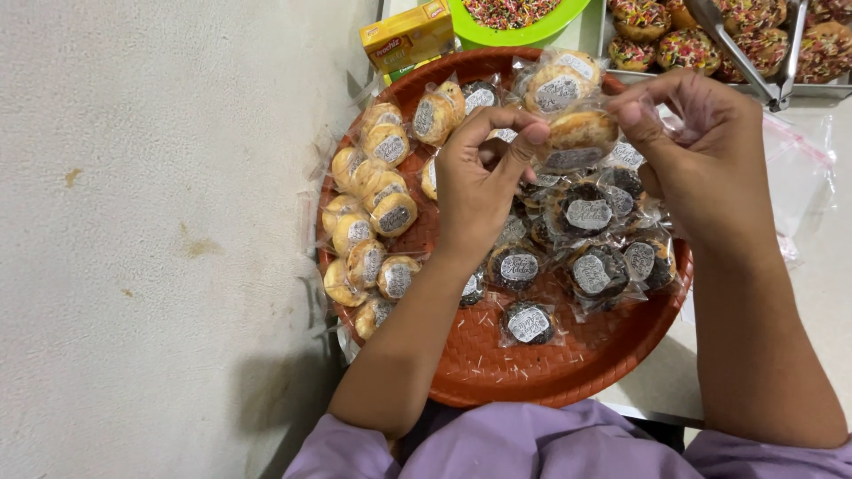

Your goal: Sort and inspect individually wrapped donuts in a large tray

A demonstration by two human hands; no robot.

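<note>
A: From the head camera, your left hand (479,182) and right hand (701,151) meet over the far half of the round orange woven tray (532,368). Between them you hold one wrapped golden pastry (579,133) in clear film.

B: How tight is each grip?

A: Your left grip is pinched shut: thumb and fingertips (532,133) press the pastry's near-left edge. Your right grip is also closed, thumb and forefinger nipping the film at the pastry's right side, the other fingers curled loosely behind.

B: Where does that pastry sit?

A: Lifted above the tray, held between both grips, just over the heap.

B: What lies around the grip?

A: Directly under your hands lie dark wrapped pastries (596,266) with round labels. Left of your left grip, a curved row of pale wrapped pastries (373,222) follows the tray's rim. Beyond the grip, a yellow box (406,37) and a green bowl of coloured sprinkles (515,18) stand. Beyond your right grip a metal tray of sprinkle-topped doughnuts (683,44) holds metal tongs (754,62). The tray rests on the pale table (825,266), with loose clear bags (799,168) right of your right grip.
</note>
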